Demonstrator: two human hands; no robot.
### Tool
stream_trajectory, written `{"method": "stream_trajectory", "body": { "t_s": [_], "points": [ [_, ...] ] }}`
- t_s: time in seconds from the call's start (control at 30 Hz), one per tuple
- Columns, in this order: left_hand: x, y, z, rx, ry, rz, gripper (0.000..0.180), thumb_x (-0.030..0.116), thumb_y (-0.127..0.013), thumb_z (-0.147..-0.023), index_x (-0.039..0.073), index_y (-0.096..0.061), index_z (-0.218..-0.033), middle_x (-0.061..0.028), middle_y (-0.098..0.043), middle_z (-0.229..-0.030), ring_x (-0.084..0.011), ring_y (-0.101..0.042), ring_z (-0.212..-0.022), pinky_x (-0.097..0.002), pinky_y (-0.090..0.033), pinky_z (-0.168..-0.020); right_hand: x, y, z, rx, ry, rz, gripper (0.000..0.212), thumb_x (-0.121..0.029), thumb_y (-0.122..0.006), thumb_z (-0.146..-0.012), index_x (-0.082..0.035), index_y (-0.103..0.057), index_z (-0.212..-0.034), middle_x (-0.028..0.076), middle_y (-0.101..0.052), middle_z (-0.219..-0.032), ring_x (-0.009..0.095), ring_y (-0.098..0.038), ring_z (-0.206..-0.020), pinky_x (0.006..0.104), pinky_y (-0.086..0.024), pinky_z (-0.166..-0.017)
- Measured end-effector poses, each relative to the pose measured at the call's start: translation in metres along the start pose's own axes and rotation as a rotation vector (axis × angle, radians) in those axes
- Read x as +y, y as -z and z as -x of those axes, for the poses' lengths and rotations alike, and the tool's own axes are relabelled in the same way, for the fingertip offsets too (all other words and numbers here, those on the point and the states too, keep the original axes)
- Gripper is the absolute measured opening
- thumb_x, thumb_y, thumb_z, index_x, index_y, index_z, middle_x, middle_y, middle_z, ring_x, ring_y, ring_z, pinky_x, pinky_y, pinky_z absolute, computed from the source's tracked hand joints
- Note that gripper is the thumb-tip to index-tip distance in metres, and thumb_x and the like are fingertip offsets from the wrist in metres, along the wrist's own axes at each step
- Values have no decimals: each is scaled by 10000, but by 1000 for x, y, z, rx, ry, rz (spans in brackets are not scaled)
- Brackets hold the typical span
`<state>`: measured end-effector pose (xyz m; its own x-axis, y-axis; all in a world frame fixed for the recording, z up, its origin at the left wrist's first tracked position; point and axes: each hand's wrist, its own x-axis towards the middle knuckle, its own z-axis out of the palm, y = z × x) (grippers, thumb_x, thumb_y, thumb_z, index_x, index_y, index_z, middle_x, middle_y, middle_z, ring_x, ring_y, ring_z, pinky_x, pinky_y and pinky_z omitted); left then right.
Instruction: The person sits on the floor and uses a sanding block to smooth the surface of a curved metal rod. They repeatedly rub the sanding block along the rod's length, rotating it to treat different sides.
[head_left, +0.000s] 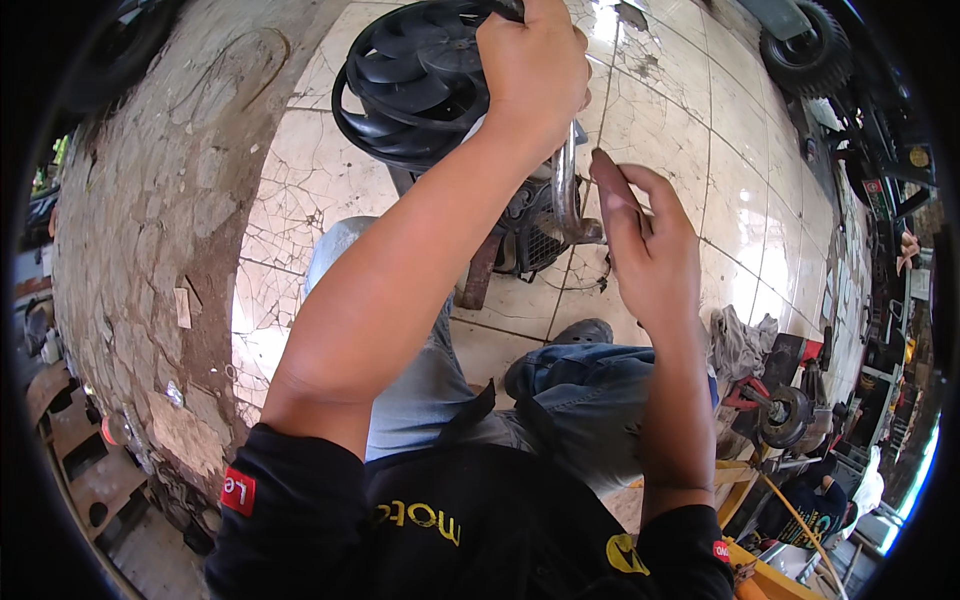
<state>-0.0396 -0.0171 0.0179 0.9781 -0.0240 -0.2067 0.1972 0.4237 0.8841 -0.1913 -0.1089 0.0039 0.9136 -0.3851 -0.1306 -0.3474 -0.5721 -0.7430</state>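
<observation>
A bent, shiny metal pipe stands in front of me, its lower end curving to the right. My left hand is closed around its upper part, at the top edge of the view; the hand hides much of the grip. Between the thumb and fingers of my right hand is a folded reddish-brown strip that looks like sandpaper. It is just right of the pipe, apart from it. Behind my left forearm lies a black radiator fan. Below the pipe is a dark part with a grille.
Cracked, glossy white tiles cover the floor, with rough concrete to the left. A grey rag and a grinder-like tool with a round disc lie at the right. A black tyre stands at the far right.
</observation>
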Motion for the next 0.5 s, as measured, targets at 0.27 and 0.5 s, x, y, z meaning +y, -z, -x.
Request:
{"method": "stream_trajectory", "body": {
  "t_s": [0.27,0.5],
  "points": [
    [-2,-2,0,-2,17,-9,628,493,-384,-1020,91,-446,-541,-29,-440,-468,-167,-444,-367,-347,-362,-368,13,-17,-15,84,152,86,317,-195,-597,-919,-105,-571,-1221,233,-693,-838,414,-683,-788,428,-530,-681],
    [2,7,-10,-61,69,127,629,495,-377,-1022,92,-447,-544,-29,-441,-471,-167,-440,-369,-335,-343,-364,8,-20,-6,49,205,134,285,-149,-537,-978,-8,-566,-1224,71,-666,-768,103,-564,-610,261,-442,-565]
  ]
}}
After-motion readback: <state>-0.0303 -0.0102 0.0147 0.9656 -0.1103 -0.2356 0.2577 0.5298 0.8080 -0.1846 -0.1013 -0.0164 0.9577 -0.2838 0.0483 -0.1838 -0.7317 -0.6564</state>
